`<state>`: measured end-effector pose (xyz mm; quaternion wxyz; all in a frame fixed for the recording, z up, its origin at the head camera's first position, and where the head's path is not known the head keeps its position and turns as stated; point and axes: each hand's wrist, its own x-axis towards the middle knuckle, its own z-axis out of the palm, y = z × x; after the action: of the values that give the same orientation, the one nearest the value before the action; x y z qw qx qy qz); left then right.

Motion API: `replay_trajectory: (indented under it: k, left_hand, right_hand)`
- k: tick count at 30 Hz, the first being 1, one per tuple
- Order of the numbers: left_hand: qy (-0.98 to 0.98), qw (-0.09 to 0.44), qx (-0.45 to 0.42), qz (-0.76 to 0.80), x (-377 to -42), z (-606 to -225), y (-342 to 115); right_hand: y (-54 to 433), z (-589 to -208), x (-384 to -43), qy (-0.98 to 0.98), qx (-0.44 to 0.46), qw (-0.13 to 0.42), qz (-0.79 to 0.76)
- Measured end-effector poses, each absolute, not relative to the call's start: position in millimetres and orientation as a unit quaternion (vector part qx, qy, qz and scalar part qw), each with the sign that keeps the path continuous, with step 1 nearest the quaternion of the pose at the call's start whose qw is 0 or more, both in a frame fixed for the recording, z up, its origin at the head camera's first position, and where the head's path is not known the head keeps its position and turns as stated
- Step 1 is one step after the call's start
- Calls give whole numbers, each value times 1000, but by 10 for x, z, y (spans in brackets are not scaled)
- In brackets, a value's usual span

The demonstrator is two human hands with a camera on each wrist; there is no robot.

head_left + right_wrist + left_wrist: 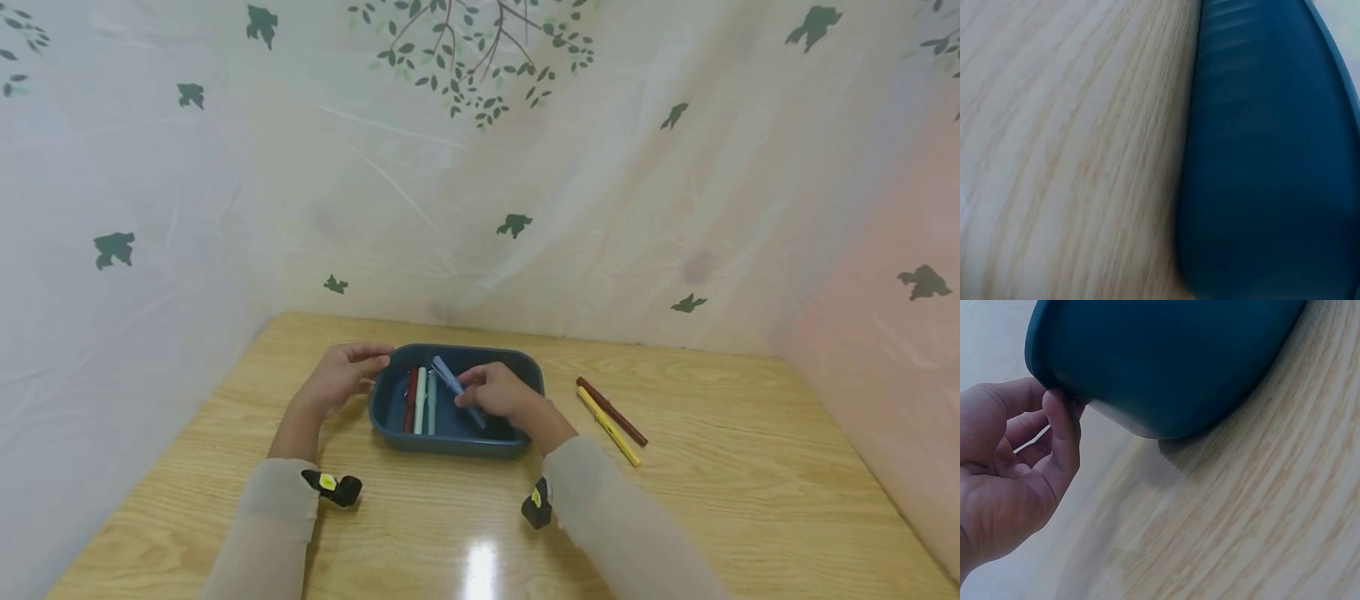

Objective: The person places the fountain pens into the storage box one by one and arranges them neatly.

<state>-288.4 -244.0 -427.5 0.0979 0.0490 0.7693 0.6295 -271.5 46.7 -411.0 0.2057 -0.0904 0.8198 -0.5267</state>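
Note:
A dark blue rectangular tray (453, 447) stands on the table. My left hand (343, 379) is at its left end, thumb and fingers pinching the rim; the left wrist view shows the fingertips (1063, 415) at the tray's edge. Over the tray's right half, my right hand (495, 390) holds a blue pen (448, 375) slantwise between thumb and fingers. To its left in the tray, a dark red pen (410, 400), a pale mint pen (420, 402) and a teal-green pen (431, 404) lie side by side. The right wrist view shows only the tray's outer wall (1266, 162) and tabletop.
Right of the tray, a yellow pen (609, 427) and a brown-red pen (613, 412) lie slanted close together on the wooden table (750, 467). A pale curtain (637, 250) printed with leaves and birds hangs behind the table's far edge.

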Motion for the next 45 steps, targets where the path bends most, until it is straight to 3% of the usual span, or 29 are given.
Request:
replay_trajectory:
  k: [18,45]
  left_hand:
    - [768,99,46,631,-2879,-4258,-2450]
    - [764,100,44,636,-2889,-4269,-2444]
  right_hand:
    - [286,-4097,-2636,833,10,203,-515]
    - [125,-4077,-2584,813,48,213,-540]
